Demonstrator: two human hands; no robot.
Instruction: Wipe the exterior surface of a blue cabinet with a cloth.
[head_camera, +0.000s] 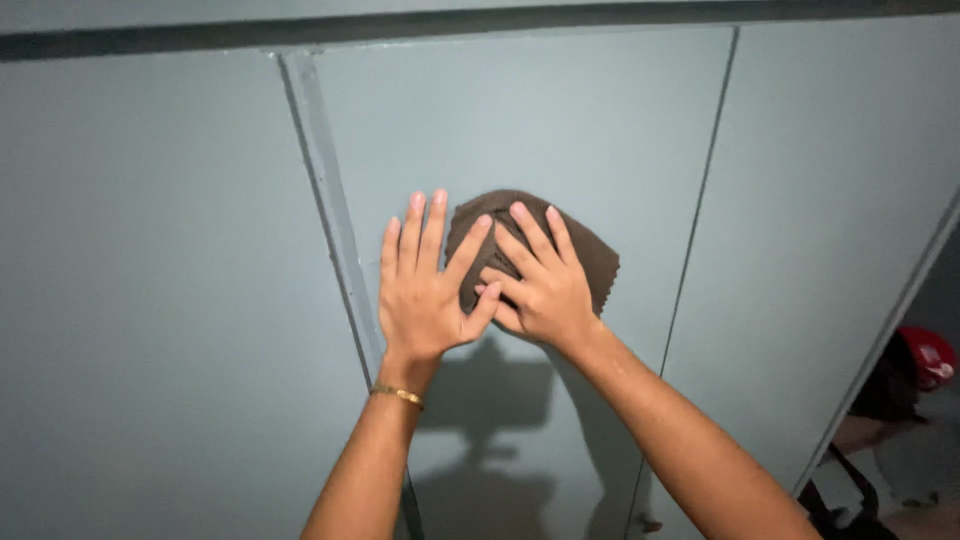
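Brown cloth is lying bunched and pressed flat against a grey-green panel, near the middle of the view. Covering its lower left part, the right hand is spreading its fingers wide open over the fabric, pinning it with the palm rather than gripping it. At nine o'clock from the cloth, the left hand is also lying open and flat, its index finger and thumb overlapping the cloth's edge and the right hand, the other fingers resting on the bare panel. A thin gold bracelet is sitting on the left wrist.

Wiping well here seems to call for even palm pressure, keeping the cloth folded under the fingers so it is not slipping out at the free edge at three o'clock.

A raised vertical strip is running past at nine o'clock. At four o'clock, low in the corner, a rounded red object is showing; any print on it is too blurred to make out.
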